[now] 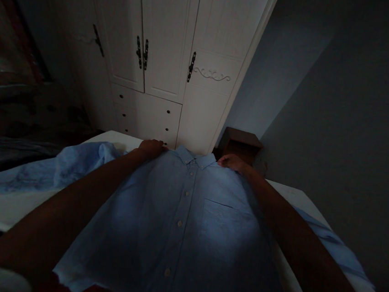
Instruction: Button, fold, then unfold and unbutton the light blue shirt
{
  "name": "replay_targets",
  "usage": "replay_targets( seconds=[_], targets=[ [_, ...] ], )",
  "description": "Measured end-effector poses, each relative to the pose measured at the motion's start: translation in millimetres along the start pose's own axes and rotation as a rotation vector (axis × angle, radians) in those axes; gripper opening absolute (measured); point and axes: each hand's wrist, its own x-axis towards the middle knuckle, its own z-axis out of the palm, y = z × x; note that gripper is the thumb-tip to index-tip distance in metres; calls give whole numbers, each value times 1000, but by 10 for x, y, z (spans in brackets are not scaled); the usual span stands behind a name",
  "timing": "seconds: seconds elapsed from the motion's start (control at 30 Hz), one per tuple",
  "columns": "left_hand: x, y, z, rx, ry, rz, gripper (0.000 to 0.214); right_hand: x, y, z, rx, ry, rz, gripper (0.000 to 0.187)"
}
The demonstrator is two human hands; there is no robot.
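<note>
A light blue button-up shirt (174, 217) lies face up on a white table (6, 206), collar at the far end, chest pocket on the right. My left hand (151, 148) rests closed on the shirt's left shoulder beside the collar. My right hand (232, 162) grips the right shoulder at the table's far edge. One sleeve (58, 169) spreads out to the left, the other (329, 241) trails off to the right. Both forearms reach across the shirt's sides.
A white wardrobe (176, 48) with dark handles and drawers stands just beyond the table. A brown wooden box or stool (241, 143) sits at its right foot. Dark bedding (12, 147) lies at the left. A grey wall fills the right side.
</note>
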Motion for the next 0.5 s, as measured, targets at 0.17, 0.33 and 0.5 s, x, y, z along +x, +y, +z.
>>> replay_targets(
  seconds=[0.17,0.33,0.5],
  targets=[
    [-43,-73,-62,21,59,-83,43,-75,31,-154,82,-126,13,23],
    [-213,285,-212,40,270,43,43,-41,88,-192,14,-109,12,18],
    [-287,769,-263,39,311,383,35,-18,104,-120,-57,11,-7,13]
  ],
)
